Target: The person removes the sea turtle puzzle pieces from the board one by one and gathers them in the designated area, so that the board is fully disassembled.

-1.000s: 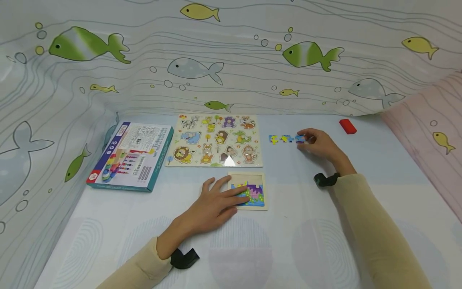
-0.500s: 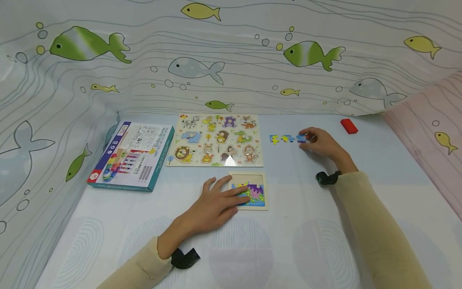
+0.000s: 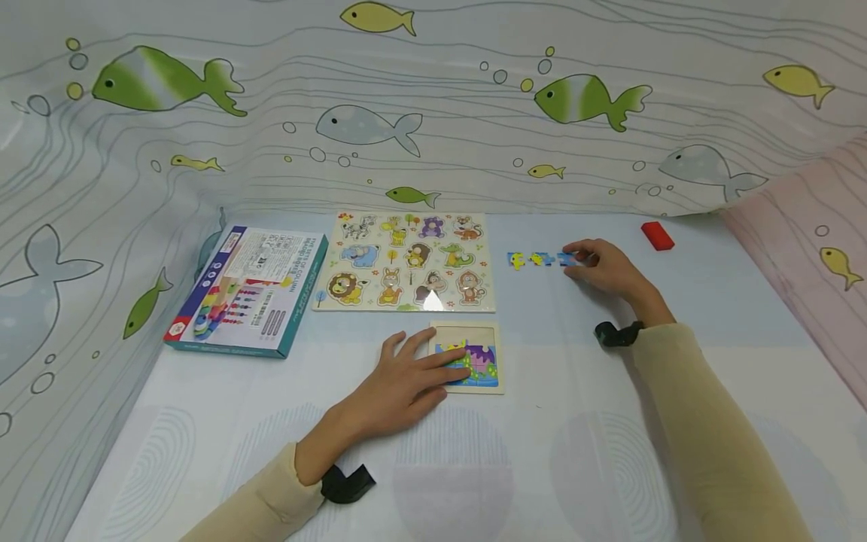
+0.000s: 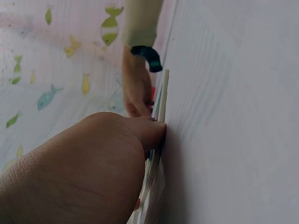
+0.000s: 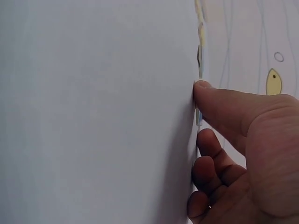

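In the head view my left hand (image 3: 400,388) rests with spread fingers on a small wooden puzzle tray (image 3: 500,361). Its lower part holds a partly covered purple, pink and blue picture, while bare wood shows along the top. Farther right and back, my right hand (image 3: 606,269) pinches a blue jigsaw piece (image 3: 566,259) at the end of a short row. Beside that piece lie a blue-and-yellow piece (image 3: 540,259) and another yellow-and-blue piece (image 3: 517,260). The right wrist view has the thumb (image 5: 219,100) against the thin piece edge, close over the table.
An animal picture board (image 3: 406,260) lies behind the tray. A boxed toy set (image 3: 250,293) is at the left, and a red block (image 3: 657,235) sits at the back right. Fish-printed sheeting (image 3: 467,143) rises behind the table.
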